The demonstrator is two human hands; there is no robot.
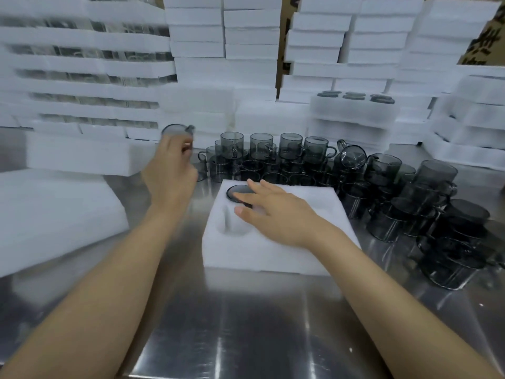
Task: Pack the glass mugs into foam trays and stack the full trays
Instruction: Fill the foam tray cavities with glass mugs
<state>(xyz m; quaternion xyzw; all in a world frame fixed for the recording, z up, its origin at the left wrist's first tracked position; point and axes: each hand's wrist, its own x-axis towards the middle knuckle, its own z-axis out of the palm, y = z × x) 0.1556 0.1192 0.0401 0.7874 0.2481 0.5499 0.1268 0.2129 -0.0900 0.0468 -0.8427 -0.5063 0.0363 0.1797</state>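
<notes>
Mugs (276,160) of smoky glass crowd the steel worktop (246,324) behind and to the right of a foam tray (273,255), many stacked. One mug (237,193) already sits in the tray's far-left pocket; the pocket beside it is empty. The right hand (276,214) lies flat and spread on the tray, fingers touching that seated mug. The left hand (170,170) is raised, closed around another mug (176,131), blurred. The glass looks rigid, smooth and breakable, so gripping the body or handle seems safest; the foam looks light and yielding.
</notes>
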